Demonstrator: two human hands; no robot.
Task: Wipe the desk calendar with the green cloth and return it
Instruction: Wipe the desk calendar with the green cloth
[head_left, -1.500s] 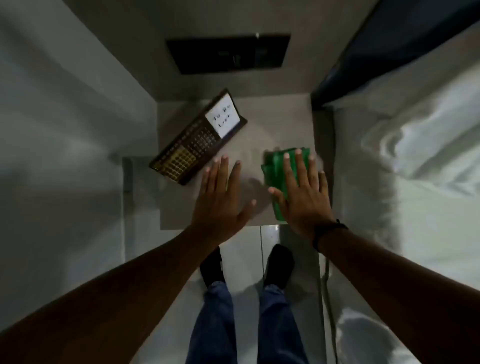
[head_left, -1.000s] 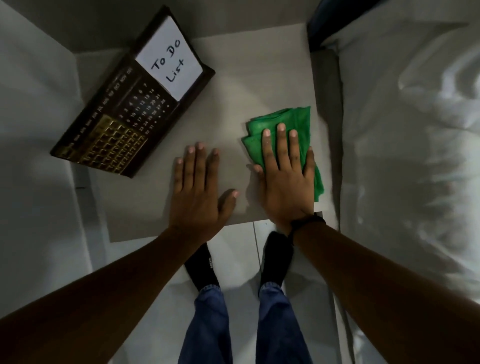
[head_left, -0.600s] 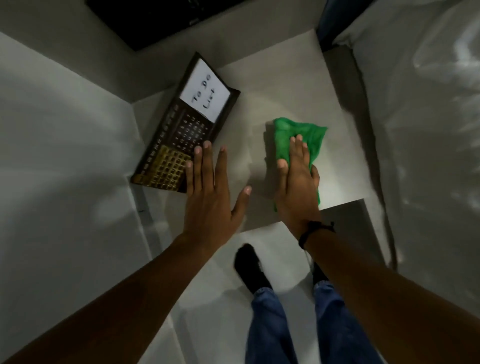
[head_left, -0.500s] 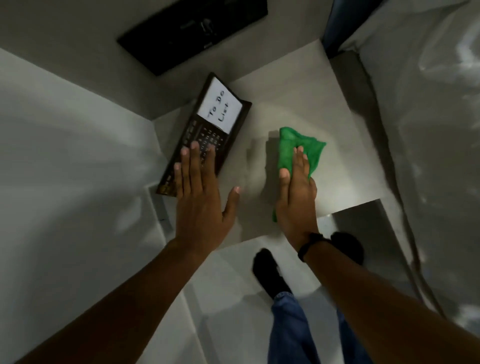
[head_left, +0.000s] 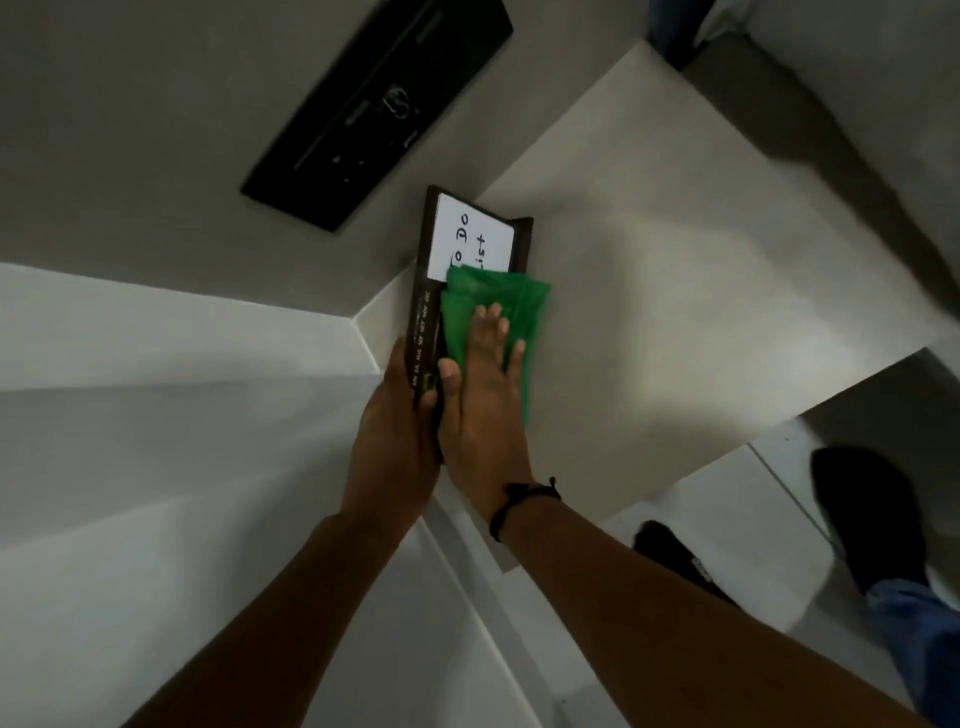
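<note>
The dark brown desk calendar (head_left: 423, 312) with a white "To Do List" card stands at the left edge of the pale table (head_left: 649, 286). My left hand (head_left: 395, 436) grips its near left edge, thumb on the month strip. The folded green cloth (head_left: 498, 304) lies flat over the calendar's face, covering the date grid and the lower part of the card. My right hand (head_left: 480, 395) presses flat on the cloth with its fingers spread.
A black panel (head_left: 374, 109) is mounted on the grey wall behind the table. White walls close in on the left. White bedding (head_left: 857, 67) lies at the right. My dark shoes (head_left: 867, 519) stand on the light floor below the table's near edge.
My left hand moved from the tabletop onto the calendar and gripped its edge. My right hand slid the green cloth leftward off the table onto the calendar's face. The view swung left.
</note>
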